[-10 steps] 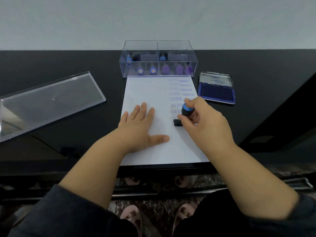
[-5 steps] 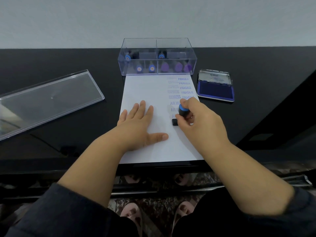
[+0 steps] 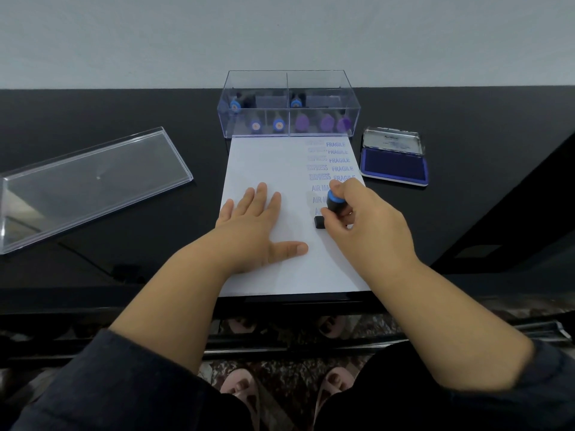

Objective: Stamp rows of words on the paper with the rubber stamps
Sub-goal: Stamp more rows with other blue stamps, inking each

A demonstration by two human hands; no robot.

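The rubber stamp, black with a blue cap, stands on the right part of the white paper, its base pressed down just below the printed rows. The right hand is clamped around its handle, fingers curled tight. The left hand lies flat and spread on the middle of the sheet, palm down, holding nothing.

On the paper there are five readable FRAGILE prints in the right column, five fainter EXPRESS prints beside them, and three AIR MAIL prints partly hidden by the right hand. One clear box sits at the paper's far edge; eight stamp tops show inside it, five blue and three purple. One open ink pad lies to the right on the black tabletop, and one clear lid lies well to the left.

Compared with a second ago, the stamp has moved slightly lower down the sheet; the left hand has stayed put.
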